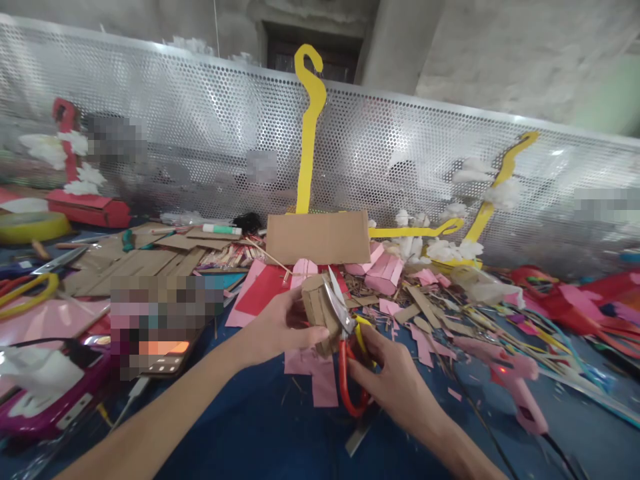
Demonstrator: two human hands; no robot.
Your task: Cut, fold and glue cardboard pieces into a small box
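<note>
cardboard seemingly in left hand

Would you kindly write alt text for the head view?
A person's left hand holds a small brown cardboard block, and the right hand holds metal scissors with red and yellow handles. The cluttered blue table bears pink paper scraps and a pink glue gun.

Silver-bladed metal scissors, handles red and yellow — left of their grip, a brown cardboard block; right, a pink plastic glue gun.
</note>
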